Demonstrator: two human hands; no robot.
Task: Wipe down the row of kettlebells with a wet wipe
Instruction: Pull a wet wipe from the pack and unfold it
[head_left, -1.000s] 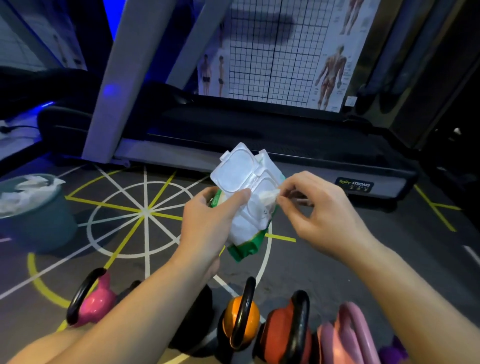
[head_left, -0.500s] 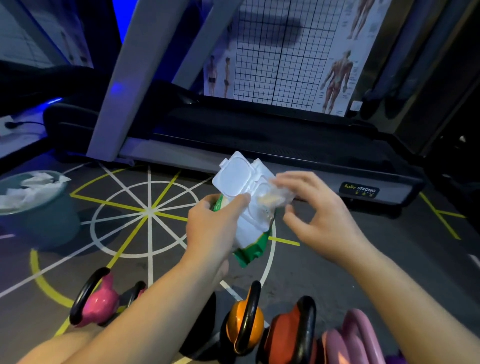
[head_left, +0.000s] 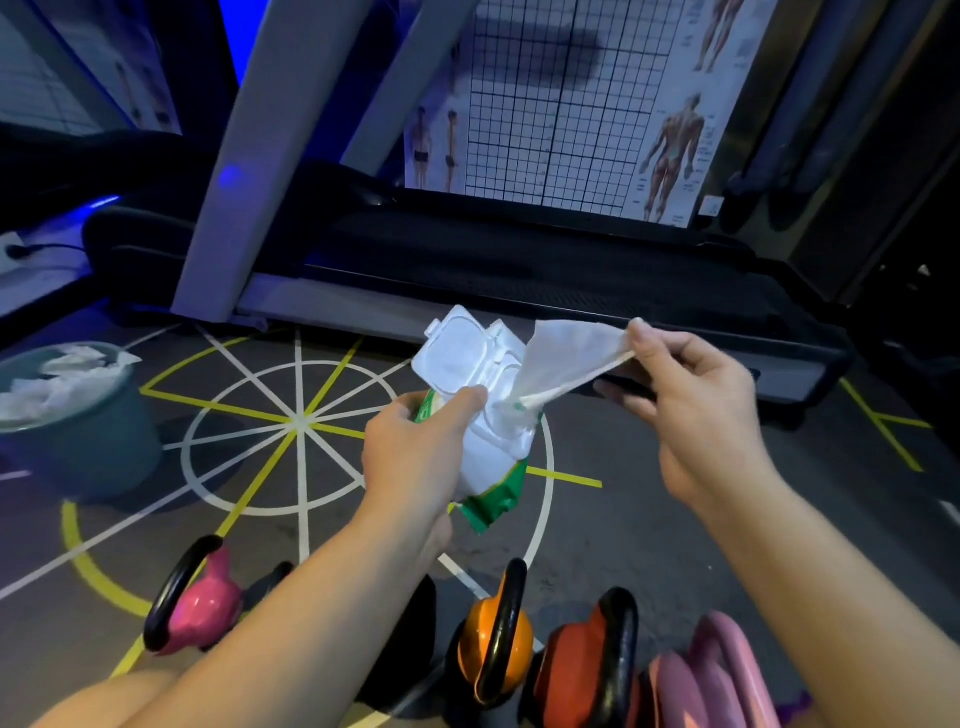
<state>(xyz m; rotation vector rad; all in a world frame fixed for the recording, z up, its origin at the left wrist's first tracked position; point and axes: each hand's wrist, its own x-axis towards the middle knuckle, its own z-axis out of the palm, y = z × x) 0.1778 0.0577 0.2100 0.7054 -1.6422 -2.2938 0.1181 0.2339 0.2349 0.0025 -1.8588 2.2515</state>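
Head view: the task looks to be at its very beginning. The left hand (head_left: 415, 457) grips the pack (head_left: 493, 436) of wipes in the middle of the frame, with the thumb pressed on its front and the lid (head_left: 457, 353) flipped up. The right hand (head_left: 696, 410) pinches the top corner of a wipe (head_left: 566, 358) between thumb and fingers. The wipe is stretched up and to the right, and its lower end is narrow and twisted, inside the opening of the pack, so it is not free yet.

Along the bottom edge stand in a row a pink kettlebell (head_left: 200, 608), an orange kettlebell (head_left: 493, 644), a red kettlebell (head_left: 576, 675) and a pale purple kettlebell (head_left: 717, 670). No hand touches them, so I judge that all the wiping remains.

At the left, a bin (head_left: 98, 452) holds crumpled white paper.
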